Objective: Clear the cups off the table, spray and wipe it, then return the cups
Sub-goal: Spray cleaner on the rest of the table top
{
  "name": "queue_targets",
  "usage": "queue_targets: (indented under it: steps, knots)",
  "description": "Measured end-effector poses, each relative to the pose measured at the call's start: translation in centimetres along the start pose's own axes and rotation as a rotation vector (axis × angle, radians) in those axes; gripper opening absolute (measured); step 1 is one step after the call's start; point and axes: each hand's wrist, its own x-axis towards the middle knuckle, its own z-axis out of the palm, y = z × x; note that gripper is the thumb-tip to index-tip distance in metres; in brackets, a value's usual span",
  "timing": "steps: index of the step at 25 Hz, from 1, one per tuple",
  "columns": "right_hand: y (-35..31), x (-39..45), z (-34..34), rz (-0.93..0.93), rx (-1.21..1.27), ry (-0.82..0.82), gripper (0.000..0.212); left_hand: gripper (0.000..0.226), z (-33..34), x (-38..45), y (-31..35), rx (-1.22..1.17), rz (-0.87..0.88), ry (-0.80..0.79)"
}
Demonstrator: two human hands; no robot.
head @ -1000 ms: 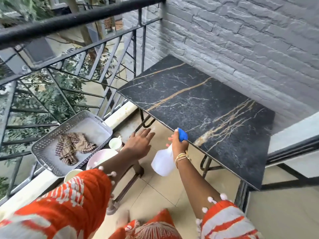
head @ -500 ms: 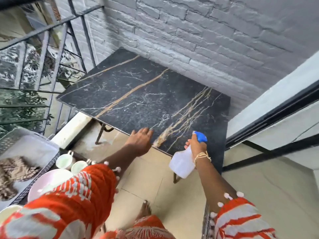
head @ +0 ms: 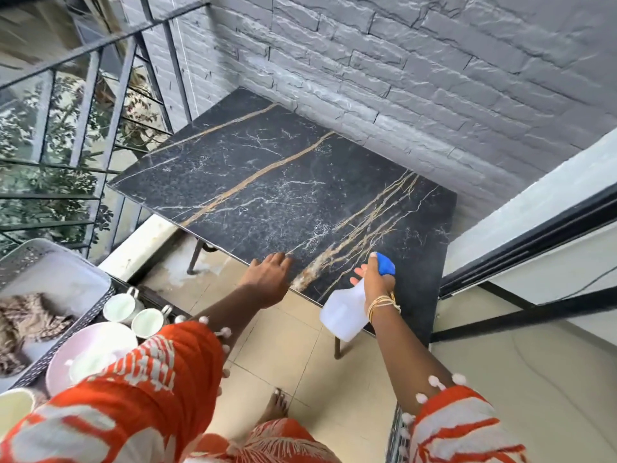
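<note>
The right hand [head: 374, 282] grips a white spray bottle [head: 344, 310] with a blue top over the near right edge of the dark marble worktop [head: 287, 182]. The left hand [head: 267, 280] lies flat, fingers [head: 278, 259] straight, touching the near edge. Two white cups [head: 133, 312] stand near left, off the worktop, beside a pink bowl [head: 90, 349]. Just left, a grey tray [head: 100, 302] holds a crumpled checked cloth [head: 26, 319].

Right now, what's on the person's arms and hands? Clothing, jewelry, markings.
Both arms wear loose orange sleeves with white patterning and white pom-pom trim at the hems: left sleeve, right sleeve. Forearms and hands are bare. Thin gold bangles circle the right wrist. No gloves.
</note>
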Motion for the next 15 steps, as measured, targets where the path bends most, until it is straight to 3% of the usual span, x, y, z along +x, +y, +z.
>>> queue_targets:
  steps: [6, 13, 15]
  knots:
    - [1.7, -5.0, 7.6, -0.104, -0.134, -0.289, 0.020, 0.060, -0.3, -2.7, -4.8, -0.028, -0.104, 0.020]
    - [6.2, -14.9, 19.5, -0.124, -0.315, -0.604, 0.013, 0.061, -0.3, -12.2, -14.8, -0.093, -0.338, 0.016]
    - [8.2, -18.5, 22.9, -0.180, -0.419, -0.690, 0.026, 0.059, -0.3, -15.9, -18.3, -0.108, -0.423, 0.024]
